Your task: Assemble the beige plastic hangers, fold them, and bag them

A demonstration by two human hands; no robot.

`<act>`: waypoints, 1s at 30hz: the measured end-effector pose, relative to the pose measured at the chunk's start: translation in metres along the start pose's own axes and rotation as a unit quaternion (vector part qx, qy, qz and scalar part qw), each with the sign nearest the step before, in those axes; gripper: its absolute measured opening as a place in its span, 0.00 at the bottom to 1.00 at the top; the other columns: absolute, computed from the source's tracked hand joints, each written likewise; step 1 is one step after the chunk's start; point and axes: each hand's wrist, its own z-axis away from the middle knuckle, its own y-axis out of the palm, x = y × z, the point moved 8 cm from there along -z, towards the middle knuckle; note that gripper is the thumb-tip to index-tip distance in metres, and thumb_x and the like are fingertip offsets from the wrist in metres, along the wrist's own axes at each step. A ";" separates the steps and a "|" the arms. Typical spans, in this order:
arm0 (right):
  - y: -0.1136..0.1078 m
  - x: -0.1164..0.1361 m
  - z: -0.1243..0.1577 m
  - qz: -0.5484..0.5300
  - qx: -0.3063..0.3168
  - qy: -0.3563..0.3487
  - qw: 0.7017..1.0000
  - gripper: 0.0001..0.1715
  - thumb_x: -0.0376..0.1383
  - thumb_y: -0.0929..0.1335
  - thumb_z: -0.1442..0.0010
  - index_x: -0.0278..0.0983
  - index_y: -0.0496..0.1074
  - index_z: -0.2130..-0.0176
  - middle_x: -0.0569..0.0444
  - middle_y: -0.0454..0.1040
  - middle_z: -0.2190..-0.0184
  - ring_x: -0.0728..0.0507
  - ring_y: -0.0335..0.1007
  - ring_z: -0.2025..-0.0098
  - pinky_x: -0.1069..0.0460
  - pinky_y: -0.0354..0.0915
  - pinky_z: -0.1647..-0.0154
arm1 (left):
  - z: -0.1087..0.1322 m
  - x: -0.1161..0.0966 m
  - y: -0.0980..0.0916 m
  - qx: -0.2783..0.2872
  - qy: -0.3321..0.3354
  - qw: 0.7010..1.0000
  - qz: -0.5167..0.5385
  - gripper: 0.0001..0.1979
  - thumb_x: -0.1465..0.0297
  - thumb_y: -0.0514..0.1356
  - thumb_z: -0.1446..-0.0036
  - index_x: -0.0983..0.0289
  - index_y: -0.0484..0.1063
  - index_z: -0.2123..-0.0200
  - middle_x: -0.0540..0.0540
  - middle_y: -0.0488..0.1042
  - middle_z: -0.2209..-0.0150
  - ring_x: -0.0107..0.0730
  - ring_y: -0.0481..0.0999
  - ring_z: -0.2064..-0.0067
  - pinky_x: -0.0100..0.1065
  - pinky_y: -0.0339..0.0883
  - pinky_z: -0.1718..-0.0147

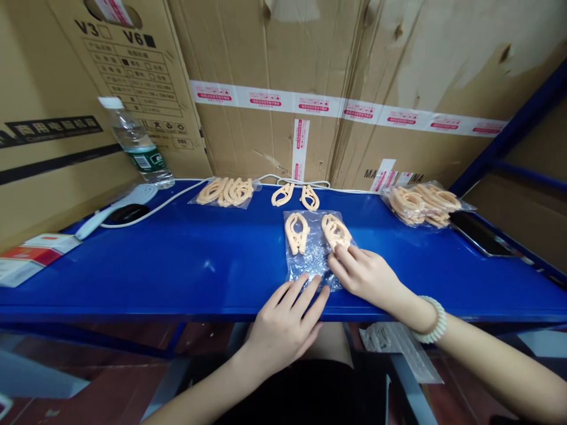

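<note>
Two peach hangers (pixel 297 239) lie at one clear bag (pixel 312 260), side by side. The right hand (pixel 363 273) pinches the right-hand hanger (pixel 335 228); the left hand (pixel 286 321) — fingers spread, grasping nothing — touches the bag's near edge. Two loose hangers (pixel 287 192) sit behind the bag.

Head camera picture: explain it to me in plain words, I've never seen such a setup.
No machine here: one camera, worn on a person's head, looks down at a blue table. The bare left hand touches the near part of a clear bag with spread fingers. The bare right hand touches one peach piece at the bag's right side; whether it grips is hard to see. Another piece lies at the bag's left side. Behind, two loose pieces lie between a left bagged pile and a right bagged pile. A bottle stands at back left, and a phone lies at right.
</note>
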 end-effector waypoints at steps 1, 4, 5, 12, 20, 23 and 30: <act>0.004 -0.002 0.000 0.003 0.010 0.004 1.000 0.12 0.24 0.62 0.34 0.32 0.74 0.63 0.44 0.76 0.64 0.44 0.68 0.71 0.50 0.63 0.76 | 0.000 0.000 0.000 0.001 0.000 1.000 0.000 0.25 0.62 0.58 0.33 0.64 0.68 0.36 0.59 0.71 0.37 0.46 0.70 0.37 0.43 0.64 0.41; 0.010 -0.005 0.000 0.007 0.027 0.010 1.000 0.13 0.22 0.62 0.35 0.31 0.75 0.65 0.44 0.75 0.65 0.43 0.68 0.70 0.50 0.62 0.76 | 0.000 0.000 0.000 0.002 0.000 1.000 0.001 0.25 0.62 0.58 0.33 0.64 0.68 0.36 0.58 0.71 0.37 0.46 0.69 0.36 0.44 0.64 0.40; 0.011 -0.007 -0.001 0.009 0.029 0.014 0.999 0.14 0.22 0.63 0.36 0.31 0.75 0.67 0.43 0.75 0.66 0.43 0.68 0.69 0.50 0.62 0.75 | 0.000 0.001 0.000 0.003 -0.001 1.000 0.002 0.25 0.62 0.58 0.33 0.64 0.68 0.36 0.58 0.71 0.37 0.46 0.69 0.36 0.44 0.64 0.40; 0.015 -0.023 -0.005 -0.017 0.019 0.029 0.999 0.14 0.25 0.63 0.33 0.31 0.76 0.67 0.42 0.75 0.61 0.40 0.67 0.60 0.48 0.59 0.73 | 0.000 0.001 0.001 0.006 -0.002 1.000 0.006 0.26 0.62 0.58 0.33 0.64 0.67 0.35 0.58 0.70 0.36 0.46 0.69 0.36 0.44 0.64 0.41; 0.006 -0.109 -0.021 -0.298 -0.096 0.169 0.934 0.12 0.38 0.65 0.31 0.37 0.71 0.67 0.47 0.73 0.65 0.41 0.67 0.61 0.45 0.66 0.58 | 0.000 0.001 0.001 0.011 -0.003 1.000 0.005 0.25 0.63 0.58 0.33 0.64 0.66 0.35 0.57 0.70 0.36 0.46 0.69 0.36 0.44 0.63 0.41; 0.056 -0.129 -0.041 -0.277 0.012 0.164 0.947 0.10 0.37 0.65 0.32 0.34 0.74 0.56 0.45 0.76 0.62 0.38 0.68 0.57 0.44 0.66 0.54 | 0.000 0.001 0.000 0.014 -0.003 1.000 0.005 0.26 0.62 0.58 0.33 0.64 0.66 0.35 0.57 0.70 0.36 0.46 0.69 0.37 0.44 0.64 0.41; 0.182 -0.128 -0.090 -0.113 0.244 0.082 0.960 0.29 0.26 0.60 0.32 0.37 0.64 0.34 0.36 0.69 0.42 0.34 0.66 0.45 0.45 0.63 0.54 | 0.000 0.001 0.000 0.020 -0.001 1.000 0.011 0.29 0.55 0.55 0.32 0.64 0.66 0.34 0.58 0.69 0.35 0.48 0.68 0.36 0.44 0.63 0.41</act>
